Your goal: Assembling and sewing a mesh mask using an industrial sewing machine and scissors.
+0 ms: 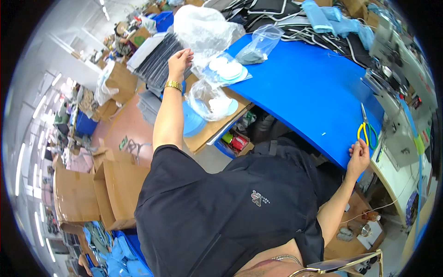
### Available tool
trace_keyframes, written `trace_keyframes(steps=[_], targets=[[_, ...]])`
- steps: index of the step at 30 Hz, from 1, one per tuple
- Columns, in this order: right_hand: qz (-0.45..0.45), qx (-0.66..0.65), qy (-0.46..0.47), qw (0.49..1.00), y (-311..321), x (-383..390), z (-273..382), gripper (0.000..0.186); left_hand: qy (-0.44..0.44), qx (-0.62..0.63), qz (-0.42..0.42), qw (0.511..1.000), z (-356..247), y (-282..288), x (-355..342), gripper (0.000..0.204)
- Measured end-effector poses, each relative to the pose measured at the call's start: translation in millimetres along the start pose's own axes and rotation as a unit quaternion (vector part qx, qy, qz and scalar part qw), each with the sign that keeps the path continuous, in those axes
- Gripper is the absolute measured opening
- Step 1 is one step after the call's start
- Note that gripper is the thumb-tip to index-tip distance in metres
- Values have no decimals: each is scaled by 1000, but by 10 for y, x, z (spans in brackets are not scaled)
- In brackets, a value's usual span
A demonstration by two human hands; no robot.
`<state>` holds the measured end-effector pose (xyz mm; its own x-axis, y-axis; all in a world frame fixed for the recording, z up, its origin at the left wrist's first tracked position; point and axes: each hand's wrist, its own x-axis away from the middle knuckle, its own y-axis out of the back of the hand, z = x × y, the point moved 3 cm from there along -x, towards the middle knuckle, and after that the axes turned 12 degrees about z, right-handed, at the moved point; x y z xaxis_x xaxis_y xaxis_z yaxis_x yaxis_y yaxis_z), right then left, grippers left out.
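Observation:
My left hand point(180, 61) is raised at the upper middle, fingers pinched beside a large white plastic bag point(205, 27); what they hold, if anything, is unclear. Below it, a bag of white discs point(228, 69), pale blue discs point(194, 122) and a crumpled clear bag point(203, 94) lie around a brown board point(230, 117). At the right edge of the blue table point(300, 87), my right hand point(359, 153) has its fingers curled at the handles of yellow-and-green scissors point(369, 134); whether it grips them is unclear. The scissors' blades point away from me.
Black white-edged pieces point(272, 14) and a small clear bag point(258, 44) are at the back. A machine point(397, 115) borders the right side. Stacked grey sheets point(157, 60) stand at upper left, cardboard boxes point(110, 194) at lower left. Other people point(122, 39) are in the distance.

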<state>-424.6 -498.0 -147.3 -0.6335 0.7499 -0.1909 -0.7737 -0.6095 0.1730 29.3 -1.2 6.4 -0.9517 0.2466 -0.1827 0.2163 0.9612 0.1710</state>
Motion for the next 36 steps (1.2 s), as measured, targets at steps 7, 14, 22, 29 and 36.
trace_keyframes(steps=[7, 14, 22, 29, 36], targets=[[-4, 2, -10, 1000, -19, -41, -28, 25, 64, 12, -65, 996, 574, 336, 284, 19], [-12, 1, -17, 1000, 169, 76, -46, 25, 13, -149, 68, 986, 798, -191, 159, 26], [-109, 70, -26, 991, 282, 603, 869, 26, -134, -89, 363, 918, 141, -2646, 389, 29], [-336, 315, -111, 881, 1484, 2372, 1854, 20, -188, -36, 611, 768, 275, -4339, 1171, 24], [-563, 302, -258, 724, 2410, 4498, 2303, 25, -170, -26, 674, 718, 315, -4765, 1492, 22]])
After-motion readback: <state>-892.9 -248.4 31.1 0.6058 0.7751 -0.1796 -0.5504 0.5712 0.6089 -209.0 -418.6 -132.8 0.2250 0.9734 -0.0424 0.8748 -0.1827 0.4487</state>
